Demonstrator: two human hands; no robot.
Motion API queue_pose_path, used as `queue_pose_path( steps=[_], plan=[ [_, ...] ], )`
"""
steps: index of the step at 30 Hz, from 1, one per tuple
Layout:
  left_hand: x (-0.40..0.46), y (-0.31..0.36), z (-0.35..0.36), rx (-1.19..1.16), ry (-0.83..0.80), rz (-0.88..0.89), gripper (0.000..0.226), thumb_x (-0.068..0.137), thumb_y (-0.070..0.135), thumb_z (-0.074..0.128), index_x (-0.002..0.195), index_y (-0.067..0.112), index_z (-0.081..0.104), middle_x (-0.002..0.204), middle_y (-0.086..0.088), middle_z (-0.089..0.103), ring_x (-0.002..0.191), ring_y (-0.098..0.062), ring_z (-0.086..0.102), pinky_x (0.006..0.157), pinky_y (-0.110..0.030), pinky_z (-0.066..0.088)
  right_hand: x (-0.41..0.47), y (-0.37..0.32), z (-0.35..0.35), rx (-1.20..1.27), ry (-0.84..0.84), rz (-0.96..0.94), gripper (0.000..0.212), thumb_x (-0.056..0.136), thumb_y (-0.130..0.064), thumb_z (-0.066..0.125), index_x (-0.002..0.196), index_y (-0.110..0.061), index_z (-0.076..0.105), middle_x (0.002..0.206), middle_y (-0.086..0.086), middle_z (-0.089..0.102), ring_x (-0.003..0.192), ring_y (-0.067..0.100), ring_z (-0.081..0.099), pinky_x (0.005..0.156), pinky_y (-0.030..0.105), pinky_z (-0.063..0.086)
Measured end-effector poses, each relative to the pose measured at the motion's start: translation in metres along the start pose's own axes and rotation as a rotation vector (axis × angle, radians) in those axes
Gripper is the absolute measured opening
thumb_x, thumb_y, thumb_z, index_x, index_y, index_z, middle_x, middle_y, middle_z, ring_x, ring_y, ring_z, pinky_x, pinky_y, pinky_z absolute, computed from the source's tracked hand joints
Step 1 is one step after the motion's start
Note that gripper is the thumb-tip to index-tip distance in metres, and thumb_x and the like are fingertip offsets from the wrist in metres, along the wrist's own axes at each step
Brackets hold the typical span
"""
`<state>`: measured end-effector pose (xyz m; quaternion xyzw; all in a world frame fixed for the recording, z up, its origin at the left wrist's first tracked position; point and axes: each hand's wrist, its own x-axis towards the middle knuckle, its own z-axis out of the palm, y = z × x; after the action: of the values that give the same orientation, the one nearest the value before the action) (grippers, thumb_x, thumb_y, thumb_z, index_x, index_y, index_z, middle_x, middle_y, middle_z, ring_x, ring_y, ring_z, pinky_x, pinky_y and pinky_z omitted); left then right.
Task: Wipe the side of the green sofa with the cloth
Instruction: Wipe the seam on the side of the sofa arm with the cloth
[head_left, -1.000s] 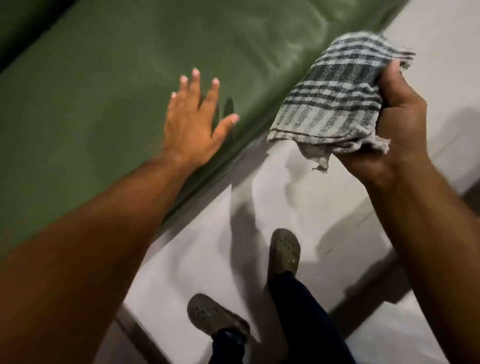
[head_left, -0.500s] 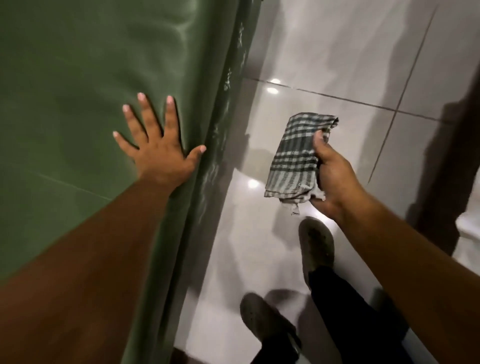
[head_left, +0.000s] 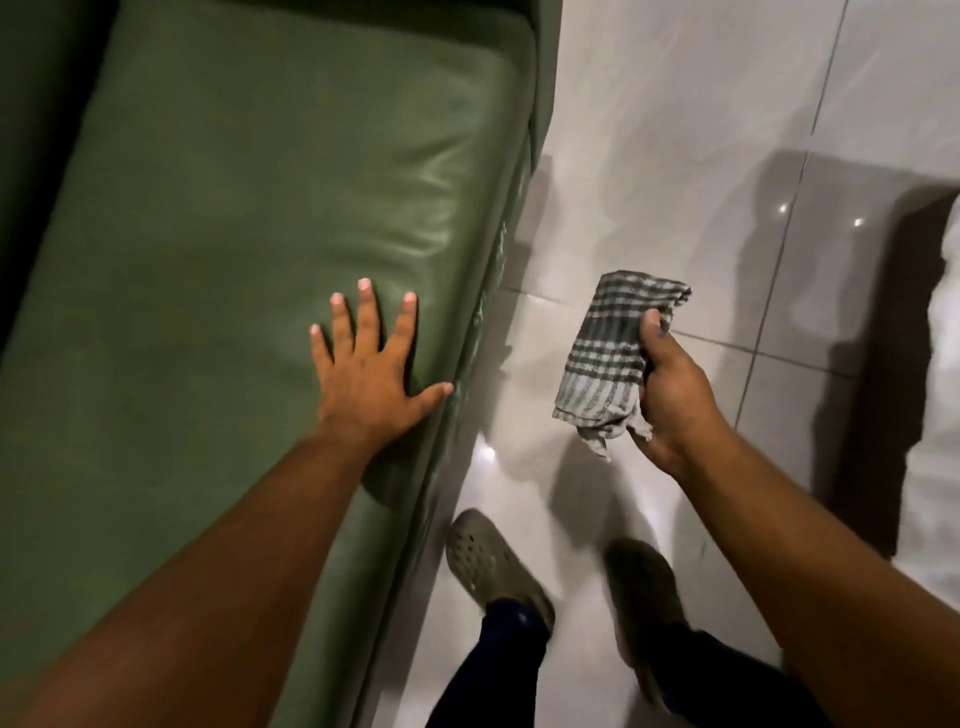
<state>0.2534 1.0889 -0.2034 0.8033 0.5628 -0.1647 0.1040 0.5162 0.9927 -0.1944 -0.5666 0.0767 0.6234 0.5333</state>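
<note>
The cloth (head_left: 610, 358), a folded checked rag with a frayed lower corner, hangs above the tiled floor (head_left: 675, 156), apart from every surface. The right hand (head_left: 670, 395) grips it along its right edge, thumb pressed on the front face and fingers closed behind it.

The green sofa (head_left: 234, 208) occupies the left of the view. Its side (head_left: 483, 322) appears as a narrow strip running down from the top edge to the floor, with pale streaks visible on it. The cloth is near this strip but not touching it.

The left hand (head_left: 371, 374) lies flat and open on the sofa's top surface, fingers spread, thumb reaching the edge just above the side. It holds nothing and appears to serve as a brace.

The person's two feet in clogs (head_left: 493, 561) stand on the floor beside the sofa.

Step in hand, by judgement: approach; wiping contact is not yet made. The next move calls for carrying the cloth leftward and down to the side strip, turning its flat face against the surface, then stroking along the strip's length with steady pressure.
</note>
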Motion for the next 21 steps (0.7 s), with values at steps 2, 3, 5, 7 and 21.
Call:
queue_pose_path(
  steps=[2, 3, 5, 7, 21],
  plan=[
    [0.043, 0.004, -0.018, 0.018, 0.027, 0.072, 0.111, 0.077, 0.081, 0.054, 0.159, 0.034, -0.005, 0.167, -0.016, -0.015, 0.153, -0.045, -0.009, 0.121, -0.064, 0.003, 0.018, 0.0, 0.009, 0.02, 0.004, -0.034, 0.046, 0.097, -0.046, 0.045, 0.126, -0.013, 0.058, 0.121, 0.012, 0.069, 0.112, 0.033, 0.065, 0.094, 0.054, 0.053],
    [0.066, 0.008, -0.025, 0.036, 0.033, 0.087, 0.112, 0.076, 0.083, 0.052, 0.158, 0.035, -0.006, 0.167, -0.017, -0.016, 0.153, -0.046, -0.01, 0.121, -0.065, 0.003, 0.029, 0.002, 0.013, 0.029, 0.005, -0.045, 0.047, 0.097, -0.047, 0.046, 0.126, -0.013, 0.057, 0.121, 0.013, 0.069, 0.111, 0.032, 0.066, 0.096, 0.056, 0.051],
    [0.105, 0.023, -0.039, 0.07, 0.015, 0.095, 0.112, 0.076, 0.086, 0.049, 0.157, 0.038, -0.011, 0.166, -0.018, -0.019, 0.151, -0.049, -0.014, 0.12, -0.067, 0.001, 0.05, 0.007, 0.018, 0.076, 0.015, -0.051, 0.048, 0.097, -0.046, 0.046, 0.127, -0.011, 0.057, 0.122, 0.014, 0.069, 0.109, 0.03, 0.067, 0.098, 0.056, 0.05],
    [0.135, 0.037, -0.049, 0.096, 0.028, 0.09, 0.109, 0.077, 0.086, 0.046, 0.156, 0.039, -0.014, 0.165, -0.02, -0.021, 0.149, -0.053, -0.016, 0.119, -0.069, 0.0, 0.066, 0.01, 0.023, 0.106, 0.026, -0.041, 0.045, 0.098, -0.044, 0.046, 0.126, -0.011, 0.056, 0.121, 0.014, 0.069, 0.107, 0.029, 0.068, 0.097, 0.055, 0.052],
    [0.23, 0.063, -0.053, 0.119, 0.356, 0.103, 0.095, 0.083, 0.077, 0.04, 0.159, 0.032, 0.006, 0.169, -0.017, 0.001, 0.154, -0.044, 0.0, 0.119, -0.067, 0.007, 0.21, 0.032, 0.037, -0.197, -0.14, -0.098, 0.047, 0.095, -0.056, 0.041, 0.13, -0.025, 0.051, 0.138, 0.003, 0.057, 0.127, 0.023, 0.053, 0.112, 0.051, 0.039]
  ],
)
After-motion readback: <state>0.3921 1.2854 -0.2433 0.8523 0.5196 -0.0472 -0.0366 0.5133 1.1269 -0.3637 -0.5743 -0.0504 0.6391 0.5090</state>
